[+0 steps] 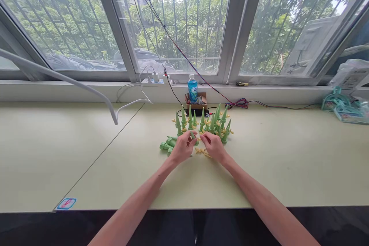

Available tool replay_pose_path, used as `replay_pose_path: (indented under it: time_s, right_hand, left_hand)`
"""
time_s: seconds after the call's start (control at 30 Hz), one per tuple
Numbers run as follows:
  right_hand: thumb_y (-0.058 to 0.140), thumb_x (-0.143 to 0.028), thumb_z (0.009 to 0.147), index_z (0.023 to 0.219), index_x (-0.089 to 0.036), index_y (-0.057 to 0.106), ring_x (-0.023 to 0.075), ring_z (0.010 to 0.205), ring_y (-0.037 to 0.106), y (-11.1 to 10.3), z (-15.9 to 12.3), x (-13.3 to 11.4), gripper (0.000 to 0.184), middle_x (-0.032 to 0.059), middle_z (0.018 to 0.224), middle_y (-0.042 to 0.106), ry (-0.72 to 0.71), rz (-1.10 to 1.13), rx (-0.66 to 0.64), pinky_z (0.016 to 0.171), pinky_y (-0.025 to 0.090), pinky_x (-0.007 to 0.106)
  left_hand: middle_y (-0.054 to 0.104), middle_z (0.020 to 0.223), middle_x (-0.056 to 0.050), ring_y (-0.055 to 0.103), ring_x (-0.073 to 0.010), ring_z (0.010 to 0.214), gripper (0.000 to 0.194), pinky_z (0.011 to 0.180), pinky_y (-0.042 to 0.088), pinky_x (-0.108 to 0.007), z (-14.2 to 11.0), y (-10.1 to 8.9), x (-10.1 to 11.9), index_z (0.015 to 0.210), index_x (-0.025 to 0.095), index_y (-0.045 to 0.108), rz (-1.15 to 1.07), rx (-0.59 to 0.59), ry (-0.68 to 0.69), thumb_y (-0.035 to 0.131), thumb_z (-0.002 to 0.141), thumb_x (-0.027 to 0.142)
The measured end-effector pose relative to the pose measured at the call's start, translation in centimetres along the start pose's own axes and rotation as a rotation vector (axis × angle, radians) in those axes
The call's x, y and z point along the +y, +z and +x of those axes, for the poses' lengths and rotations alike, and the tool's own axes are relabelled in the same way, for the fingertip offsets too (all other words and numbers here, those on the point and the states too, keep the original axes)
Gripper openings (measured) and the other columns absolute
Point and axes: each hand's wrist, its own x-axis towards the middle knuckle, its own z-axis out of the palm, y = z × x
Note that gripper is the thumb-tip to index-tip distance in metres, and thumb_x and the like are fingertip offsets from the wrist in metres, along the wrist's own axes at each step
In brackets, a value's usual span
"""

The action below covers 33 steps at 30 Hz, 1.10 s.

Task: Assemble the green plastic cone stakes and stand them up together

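Note:
My left hand (182,149) is closed around a green plastic watering spike (193,135), its pointed end up. Close beside it, the fingers of my right hand (215,147) are pinched together near the spike's side; what they hold, if anything, is too small to make out. Loose yellow valve pieces (199,150) lie on the table between my wrists. Just beyond my hands stand several upright green spikes (202,118) with yellow valves in their sides. More green spikes (165,146) lie on their sides left of my left hand, partly hidden by it.
Behind the spikes are a phone (197,113) and a small cardboard box (203,103) by a blue bottle (193,89). A cable coil (241,103) lies to the right. A white curved arm (86,84) reaches over the table (288,153) from the left. Teal items (343,103) sit far right.

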Motion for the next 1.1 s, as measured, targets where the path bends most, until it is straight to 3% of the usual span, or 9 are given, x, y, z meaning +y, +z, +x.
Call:
replay_pose_path:
  time_s: [0.6,0.87,1.1]
  right_hand:
    - [0.036,-0.049,0.097,0.058,-0.017,0.045,0.0105,0.050,0.037,0.19,0.03,0.75,0.051,-0.0017,0.053,0.044,0.050,-0.063,-0.012,0.052,0.026,0.025]
    - [0.044,-0.044,0.095,0.080,-0.017,0.057,0.0104,0.052,0.040,0.06,-0.10,0.14,0.034,-0.0035,0.059,0.047,0.008,0.022,-0.037,0.052,0.031,0.023]
    - [0.040,-0.044,0.097,0.071,-0.017,0.050,0.0102,0.050,0.037,0.22,-0.08,0.37,0.039,-0.0034,0.057,0.045,0.001,0.015,-0.045,0.050,0.027,0.024]
  left_hand:
    - [0.064,0.086,-0.003,0.056,-0.0105,0.063,0.016,0.061,0.050,-0.023,-0.13,0.15,-0.03,0.104,0.018,0.058,0.021,-0.040,0.046,0.051,0.090,0.022]
    - [0.064,0.085,-0.003,0.054,-0.0104,0.062,0.015,0.059,0.049,-0.023,-0.08,0.19,-0.05,0.103,0.018,0.057,0.031,-0.011,0.017,0.051,0.091,0.024]
    - [0.064,0.091,-0.004,0.054,-0.0101,0.062,0.014,0.060,0.050,-0.024,-0.19,0.30,-0.10,0.102,0.018,0.058,0.017,-0.033,0.042,0.050,0.091,0.023]
